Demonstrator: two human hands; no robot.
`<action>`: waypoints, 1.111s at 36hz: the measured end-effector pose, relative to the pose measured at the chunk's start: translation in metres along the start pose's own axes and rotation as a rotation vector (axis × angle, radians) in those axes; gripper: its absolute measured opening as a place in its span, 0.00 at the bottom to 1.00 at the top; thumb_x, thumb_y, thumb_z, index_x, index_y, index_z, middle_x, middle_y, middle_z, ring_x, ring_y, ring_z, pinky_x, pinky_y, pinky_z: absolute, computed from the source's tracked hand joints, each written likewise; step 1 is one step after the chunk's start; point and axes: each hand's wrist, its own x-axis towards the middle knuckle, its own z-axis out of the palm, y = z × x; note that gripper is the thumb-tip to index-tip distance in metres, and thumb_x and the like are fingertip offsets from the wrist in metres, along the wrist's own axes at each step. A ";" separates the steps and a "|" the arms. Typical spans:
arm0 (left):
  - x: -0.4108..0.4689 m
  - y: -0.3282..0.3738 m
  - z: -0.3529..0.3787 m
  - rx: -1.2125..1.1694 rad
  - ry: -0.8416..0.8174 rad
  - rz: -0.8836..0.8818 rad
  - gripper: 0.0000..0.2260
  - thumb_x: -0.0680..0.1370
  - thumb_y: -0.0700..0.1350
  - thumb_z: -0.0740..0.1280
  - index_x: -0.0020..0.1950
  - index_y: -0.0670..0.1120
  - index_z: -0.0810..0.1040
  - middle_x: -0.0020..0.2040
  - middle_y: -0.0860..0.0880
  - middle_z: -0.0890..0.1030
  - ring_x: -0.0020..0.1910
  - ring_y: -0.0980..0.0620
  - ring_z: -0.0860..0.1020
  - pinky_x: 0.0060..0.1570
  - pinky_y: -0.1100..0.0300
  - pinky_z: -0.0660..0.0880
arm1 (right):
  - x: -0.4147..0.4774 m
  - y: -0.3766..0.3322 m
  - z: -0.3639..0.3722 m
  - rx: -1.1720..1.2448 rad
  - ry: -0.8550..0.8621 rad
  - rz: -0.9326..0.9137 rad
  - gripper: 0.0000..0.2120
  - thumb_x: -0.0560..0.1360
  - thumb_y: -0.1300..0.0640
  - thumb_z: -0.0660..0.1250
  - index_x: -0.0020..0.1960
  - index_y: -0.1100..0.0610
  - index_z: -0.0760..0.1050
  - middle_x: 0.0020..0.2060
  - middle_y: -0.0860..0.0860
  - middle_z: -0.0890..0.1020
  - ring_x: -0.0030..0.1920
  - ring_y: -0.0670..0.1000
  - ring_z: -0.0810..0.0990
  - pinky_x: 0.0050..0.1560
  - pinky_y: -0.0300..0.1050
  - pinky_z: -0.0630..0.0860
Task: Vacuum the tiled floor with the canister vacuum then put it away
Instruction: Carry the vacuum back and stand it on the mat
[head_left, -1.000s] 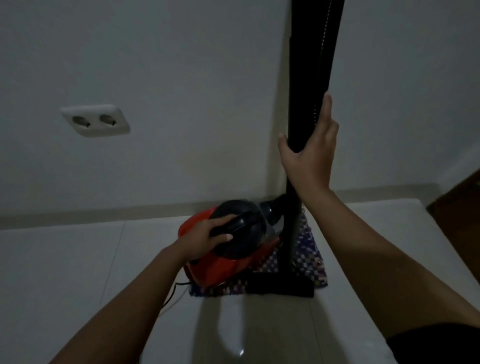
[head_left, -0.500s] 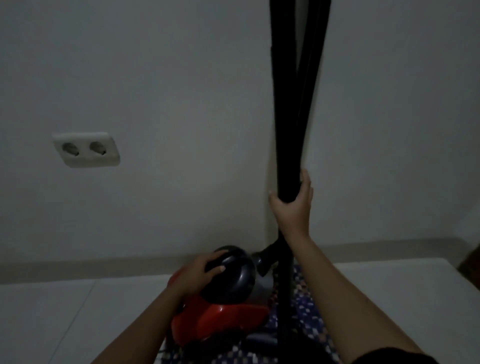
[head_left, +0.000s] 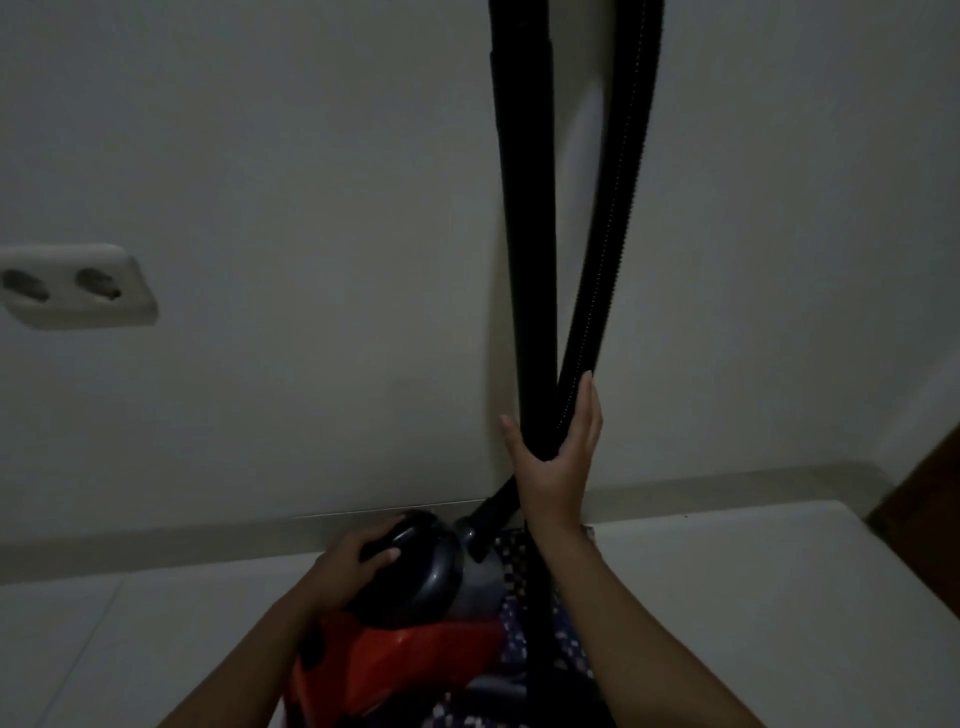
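Observation:
The red and black canister vacuum (head_left: 410, 649) sits on a checkered mat (head_left: 519, 623) by the white wall. My left hand (head_left: 358, 558) grips its black top handle. The black wand (head_left: 524, 234) stands upright against the wall, with the ribbed hose (head_left: 618, 197) hanging beside it. My right hand (head_left: 558, 457) holds wand and hose together low down, thumb on the left and fingers on the right. The floor head is out of sight below the frame.
A white double wall socket (head_left: 78, 286) is on the wall at the left. A pale skirting strip (head_left: 208, 538) runs along the wall's foot. White floor tiles (head_left: 753, 597) spread on both sides. A dark wooden edge (head_left: 930, 483) shows at the far right.
My view has tipped upward and moved closer, so the vacuum sits lower in frame. My right hand has slid down the wand and hose. The left hand stays on the handle.

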 end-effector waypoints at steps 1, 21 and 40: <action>-0.001 -0.001 0.000 0.004 0.007 -0.005 0.20 0.77 0.41 0.66 0.69 0.48 0.71 0.63 0.52 0.77 0.63 0.55 0.73 0.59 0.65 0.67 | -0.001 0.001 -0.001 0.033 -0.021 -0.012 0.41 0.69 0.44 0.72 0.74 0.42 0.51 0.75 0.50 0.58 0.75 0.43 0.58 0.71 0.36 0.58; -0.003 -0.014 0.003 -0.108 0.121 0.054 0.20 0.79 0.39 0.63 0.71 0.47 0.69 0.65 0.51 0.74 0.64 0.56 0.70 0.61 0.65 0.64 | -0.007 -0.005 -0.012 0.088 -0.127 -0.152 0.27 0.67 0.31 0.66 0.63 0.22 0.60 0.54 0.56 0.75 0.50 0.54 0.72 0.52 0.60 0.73; 0.019 -0.045 0.020 0.232 0.030 -0.037 0.23 0.82 0.47 0.55 0.76 0.55 0.55 0.72 0.40 0.67 0.67 0.39 0.69 0.65 0.49 0.69 | -0.016 0.000 0.008 -0.001 -0.237 -0.030 0.30 0.68 0.28 0.61 0.66 0.22 0.52 0.62 0.66 0.75 0.52 0.51 0.72 0.56 0.69 0.74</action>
